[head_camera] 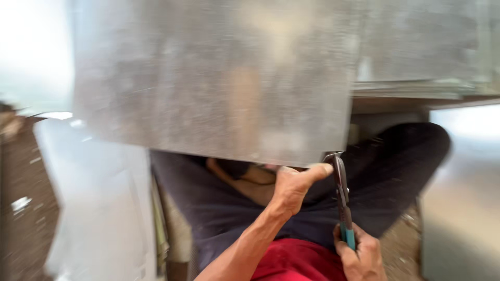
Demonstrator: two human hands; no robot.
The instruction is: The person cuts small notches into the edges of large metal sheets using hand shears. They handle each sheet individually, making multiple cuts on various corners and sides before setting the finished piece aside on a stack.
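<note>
A large grey metal sheet (208, 78) fills the upper middle of the head view and blurs with motion. My left hand (294, 184) grips its lower right edge, thumb stretched toward the corner. My right hand (359, 255) holds tin snips (341, 195) by their teal handle, blades pointing up. The blade tips touch the sheet's bottom right corner, just right of my left thumb. Below the sheet I see my dark trousers and red shirt.
More flat metal sheets (416, 86) are stacked at the upper right. Another pale sheet (99, 203) lies at the lower left, and a shiny one (461, 208) at the right. Dirt ground (23, 213) shows at the far left.
</note>
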